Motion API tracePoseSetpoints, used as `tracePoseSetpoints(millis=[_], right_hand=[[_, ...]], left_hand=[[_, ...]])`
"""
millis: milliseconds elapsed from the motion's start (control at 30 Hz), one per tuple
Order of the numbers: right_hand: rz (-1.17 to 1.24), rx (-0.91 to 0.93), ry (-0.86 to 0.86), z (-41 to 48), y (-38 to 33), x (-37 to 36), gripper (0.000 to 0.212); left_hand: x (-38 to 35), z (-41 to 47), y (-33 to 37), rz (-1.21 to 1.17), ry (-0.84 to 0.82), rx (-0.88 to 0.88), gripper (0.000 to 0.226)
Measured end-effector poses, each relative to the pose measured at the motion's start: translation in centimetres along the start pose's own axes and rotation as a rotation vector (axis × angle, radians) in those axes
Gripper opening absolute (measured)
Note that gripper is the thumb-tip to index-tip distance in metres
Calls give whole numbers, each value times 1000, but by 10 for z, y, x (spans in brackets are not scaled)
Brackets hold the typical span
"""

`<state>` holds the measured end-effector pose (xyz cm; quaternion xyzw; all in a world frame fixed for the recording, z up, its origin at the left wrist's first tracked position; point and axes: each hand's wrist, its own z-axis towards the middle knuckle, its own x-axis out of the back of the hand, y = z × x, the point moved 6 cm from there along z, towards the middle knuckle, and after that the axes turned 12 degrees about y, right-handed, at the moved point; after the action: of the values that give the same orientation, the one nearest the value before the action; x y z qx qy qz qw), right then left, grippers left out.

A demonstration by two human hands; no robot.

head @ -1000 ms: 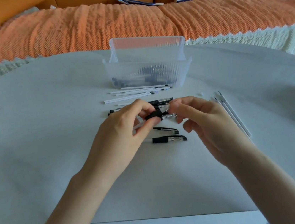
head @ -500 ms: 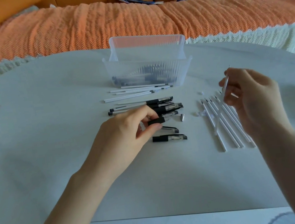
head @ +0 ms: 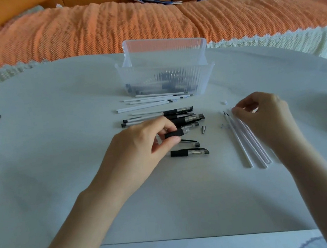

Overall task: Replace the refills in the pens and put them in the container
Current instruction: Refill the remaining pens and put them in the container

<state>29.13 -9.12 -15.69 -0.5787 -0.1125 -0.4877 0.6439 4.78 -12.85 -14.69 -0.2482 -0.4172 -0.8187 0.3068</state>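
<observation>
Hands now apart after working together at one pen a second ago. Left hand (head: pixel 140 145) fingers pinch the opened pen barrel (head: pixel 180 132) low over the worktop (head: pixel 59 157). Right hand (head: pixel 260 116) has lowered onto the row of white refills (head: pixel 246 150); whether its fingers clasp one cannot be told. Metal tip (head: pixel 203 129) lies loose. Judged: refill swap mid-way. Container (head: pixel 165 78) sits behind, some pens inside.

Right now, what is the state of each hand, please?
Left hand: closed on a pen barrel.
Right hand: fingers curled at the top of the refills; a grip cannot be told.
</observation>
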Motion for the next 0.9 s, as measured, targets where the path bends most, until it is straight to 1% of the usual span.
tracePoseSetpoints(millis=[67, 133, 200, 367, 500, 633, 767, 900], right_hand=[[3, 29, 18, 0, -3, 1, 10], [42, 97, 41, -1, -11, 2, 9], [87, 173, 29, -3, -22, 0, 11], [91, 350, -127, -2, -59, -24, 14], [35, 505, -199, 7, -88, -58, 17], [-23, 561, -247, 15, -103, -83, 16], [-70, 578, -241, 18, -108, -91, 12], [-164, 653, -235, 14, -110, -94, 13]], left_hand=[[0, 0, -1, 3, 0, 1, 20], [1, 0, -2, 2, 1, 5, 20], [2, 0, -3, 3, 1, 4, 21], [3, -1, -4, 14, -4, 5, 20], [4, -2, -5, 25, -10, 5, 14], [5, -2, -6, 22, -6, 23, 12], [5, -2, -9, 17, -8, 40, 12], [7, -1, -10, 9, -1, 44, 11]])
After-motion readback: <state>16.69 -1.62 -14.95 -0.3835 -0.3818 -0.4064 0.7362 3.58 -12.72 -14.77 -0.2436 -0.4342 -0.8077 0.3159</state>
